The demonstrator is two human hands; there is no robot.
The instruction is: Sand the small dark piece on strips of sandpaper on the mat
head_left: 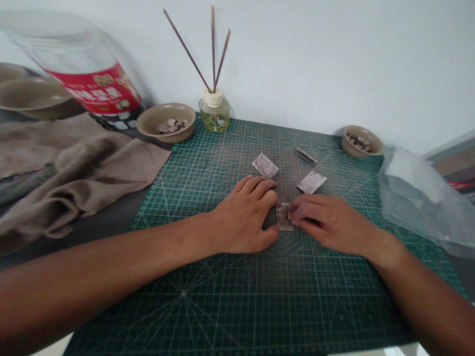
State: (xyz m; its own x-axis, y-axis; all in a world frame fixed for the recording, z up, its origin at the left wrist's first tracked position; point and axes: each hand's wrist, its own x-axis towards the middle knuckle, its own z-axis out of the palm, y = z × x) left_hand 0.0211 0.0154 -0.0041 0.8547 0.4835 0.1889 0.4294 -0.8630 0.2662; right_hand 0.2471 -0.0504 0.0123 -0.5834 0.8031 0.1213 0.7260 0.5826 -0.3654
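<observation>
A gridded green cutting mat [185,324] covers most of the dark surface [120,216] against a white wall [315,64]. Cloth [122,165] lies left, a plastic bag [411,190] right. The small square piece [284,225] sits on the mat between both hands: left hand's [250,215] grip spread at its edge, right hand's [326,220] fingertips gathered against it, pinch unclear.

R hand [330,220] fingers hide edge of sm. tile [283,224]; dark bit [288,216] at fingertips too blurred to ID. Jar label [97,90] txt unreadable. Bag [419,198] cut @ R edge.
</observation>
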